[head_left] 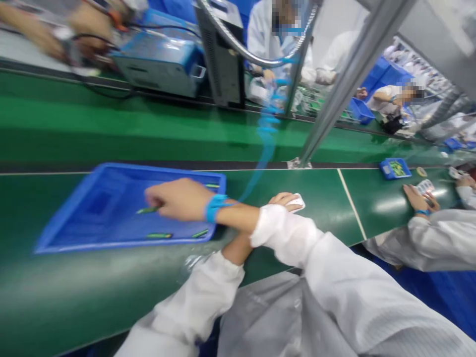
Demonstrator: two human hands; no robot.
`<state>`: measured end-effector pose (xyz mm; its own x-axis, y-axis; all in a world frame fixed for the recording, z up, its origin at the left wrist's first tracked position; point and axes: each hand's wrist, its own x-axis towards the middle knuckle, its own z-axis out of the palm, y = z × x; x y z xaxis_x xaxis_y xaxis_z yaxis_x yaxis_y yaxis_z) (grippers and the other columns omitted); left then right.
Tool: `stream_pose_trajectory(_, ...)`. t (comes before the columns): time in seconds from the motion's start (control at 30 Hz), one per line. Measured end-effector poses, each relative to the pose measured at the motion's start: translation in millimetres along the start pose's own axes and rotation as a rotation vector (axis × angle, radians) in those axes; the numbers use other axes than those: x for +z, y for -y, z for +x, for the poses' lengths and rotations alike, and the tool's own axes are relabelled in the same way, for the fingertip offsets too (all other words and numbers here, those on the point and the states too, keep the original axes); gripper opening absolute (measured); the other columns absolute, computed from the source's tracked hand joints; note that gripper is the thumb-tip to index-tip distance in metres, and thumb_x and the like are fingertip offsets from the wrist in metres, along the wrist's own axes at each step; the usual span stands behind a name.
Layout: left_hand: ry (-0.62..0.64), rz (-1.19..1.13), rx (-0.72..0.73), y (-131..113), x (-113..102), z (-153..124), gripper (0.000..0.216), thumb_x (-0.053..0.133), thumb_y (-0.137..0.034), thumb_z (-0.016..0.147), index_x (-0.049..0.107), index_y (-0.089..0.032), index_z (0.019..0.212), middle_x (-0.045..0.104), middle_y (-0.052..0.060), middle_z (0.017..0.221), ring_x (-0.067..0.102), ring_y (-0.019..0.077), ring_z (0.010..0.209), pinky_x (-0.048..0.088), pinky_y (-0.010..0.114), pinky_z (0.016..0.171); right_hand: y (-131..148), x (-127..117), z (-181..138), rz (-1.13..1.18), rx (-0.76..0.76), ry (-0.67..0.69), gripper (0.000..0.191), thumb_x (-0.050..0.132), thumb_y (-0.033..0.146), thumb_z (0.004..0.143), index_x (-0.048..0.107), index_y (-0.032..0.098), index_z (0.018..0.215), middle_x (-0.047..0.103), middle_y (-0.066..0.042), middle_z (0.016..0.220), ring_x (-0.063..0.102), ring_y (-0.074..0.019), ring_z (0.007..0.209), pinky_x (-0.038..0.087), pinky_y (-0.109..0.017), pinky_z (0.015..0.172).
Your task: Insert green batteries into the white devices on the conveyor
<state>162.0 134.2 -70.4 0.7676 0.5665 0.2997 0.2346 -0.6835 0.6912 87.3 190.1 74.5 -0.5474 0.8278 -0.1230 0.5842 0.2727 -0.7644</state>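
My forearms cross, the right one on top. My right hand (180, 199), with a blue strap (215, 207) at the wrist, is over the blue tray (70, 243). Its closed fingers grip a narrow green circuit board (148, 210). Three similar strips lie in the tray: one circuit board strip (159, 235) at the front, another strip (200, 233) near the corner, a third strip (212, 186) at the back right. My left hand (281, 199) reaches right beneath my right arm, its fingers closed on a small white plastic piece (296, 202) at the green bench (320, 198).
A coiled blue cord (266, 144) runs from the overhead frame to my right wrist. A metal post (334, 94) rises at the bench's back edge. To the right, a co-worker's hands (418, 198) work near a small blue bin (395, 168). Equipment boxes (159, 62) stand opposite.
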Motion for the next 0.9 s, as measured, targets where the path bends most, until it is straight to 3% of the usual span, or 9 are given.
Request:
stream_pose_trajectory(0.03, -0.022, -0.011, -0.046, -1.9, -1.9, 0.1, 0.042, 0.071, -0.027, 0.102, 0.075, -0.040, 0.142, 0.061, -0.002, 0.165, 0.051, 0.0287, 0.156, 0.040, 0.048, 0.135, -1.3, -5.7, -10.8, 0.025, -0.077, 0.003, 0.020, 0.082, 0.012, 0.086, 0.067, 0.024, 0.079, 0.068, 0.011, 0.079, 0.069, -0.0160, 0.091, 0.059, -0.029, 0.099)
stream_pose_trajectory(0.13, -0.130, 0.048, -0.198, -5.1, -9.9, 1.2, 0.047, 0.072, -0.027, 0.100, 0.071, -0.030, 0.147, 0.059, 0.007, 0.165, 0.055, 0.0331, 0.152, 0.042, 0.053, 0.133, -33.9, -40.8, -61.7, 0.316, -0.184, -0.221, 0.008, 0.077, 0.021, 0.089, 0.073, 0.025, 0.095, 0.077, 0.004, 0.100, 0.072, -0.0195, 0.095, 0.062, -0.032, 0.093)
stream_pose_trajectory(0.2, -0.196, 0.082, -0.268, -7.9, -17.7, 1.6, 0.052, 0.073, -0.026, 0.099, 0.067, -0.021, 0.150, 0.060, 0.014, 0.161, 0.055, 0.0369, 0.150, 0.044, 0.056, 0.131, -74.8, -68.9, -100.4, 0.374, -0.157, -0.321, 0.015, 0.078, 0.035, 0.090, 0.073, 0.025, 0.100, 0.078, -0.001, 0.104, 0.072, -0.0214, 0.096, 0.062, -0.035, 0.092)
stream_pose_trajectory(0.3, -0.237, 0.116, -0.292, -15.8, -30.7, 0.7, 0.051, 0.077, -0.024, 0.097, 0.066, -0.018, 0.146, 0.065, 0.017, 0.149, 0.056, 0.0375, 0.145, 0.050, 0.057, 0.123, -140.2, -97.2, -152.0, 0.416, -0.049, -0.500, 0.024, 0.083, 0.040, 0.087, 0.072, 0.024, 0.101, 0.076, -0.003, 0.102, 0.071, -0.0223, 0.097, 0.059, -0.038, 0.096)
stream_pose_trajectory(0.4, -0.234, 0.136, -0.286, -23.0, -39.5, -0.8, 0.049, 0.079, -0.026, 0.097, 0.065, -0.022, 0.143, 0.065, 0.015, 0.152, 0.056, 0.0354, 0.145, 0.051, 0.056, 0.119, -190.7, -104.0, -187.3, 0.442, 0.044, -0.610, 0.029, 0.086, 0.045, 0.086, 0.071, 0.024, 0.101, 0.077, -0.004, 0.100, 0.072, -0.0221, 0.096, 0.059, -0.039, 0.096)
stream_pose_trajectory(0.47, -0.216, 0.127, -0.293, -25.1, -41.8, -1.6, 0.048, 0.080, -0.027, 0.097, 0.064, -0.024, 0.143, 0.062, 0.013, 0.159, 0.055, 0.0347, 0.148, 0.047, 0.056, 0.122, -212.8, -102.3, -200.1, 0.430, 0.078, -0.606, 0.033, 0.085, 0.049, 0.088, 0.070, 0.024, 0.102, 0.077, -0.005, 0.101, 0.073, -0.0223, 0.098, 0.059, -0.040, 0.098)
stream_pose_trajectory(0.63, -0.190, 0.104, -0.340, -25.6, -43.0, -2.8, 0.048, 0.083, -0.027, 0.096, 0.063, -0.026, 0.140, 0.066, 0.010, 0.156, 0.056, 0.0335, 0.148, 0.044, 0.054, 0.123, -232.1, -97.1, -206.4, 0.432, 0.103, -0.558, 0.037, 0.084, 0.055, 0.089, 0.070, 0.024, 0.103, 0.078, -0.006, 0.101, 0.074, -0.0231, 0.098, 0.062, -0.041, 0.095)
stream_pose_trajectory(0.9, -0.194, 0.124, -0.384, -27.5, -46.8, -5.1, 0.058, 0.090, -0.035, 0.091, 0.062, -0.025, 0.140, 0.066, 0.012, 0.142, 0.058, 0.0356, 0.136, 0.047, 0.052, 0.117, -218.9, -81.5, -211.1, 0.224, 0.094, -0.677, 0.018, 0.075, 0.043, 0.100, 0.070, 0.026, 0.104, 0.074, -0.007, 0.108, 0.074, -0.0234, 0.098, 0.067, -0.040, 0.092)
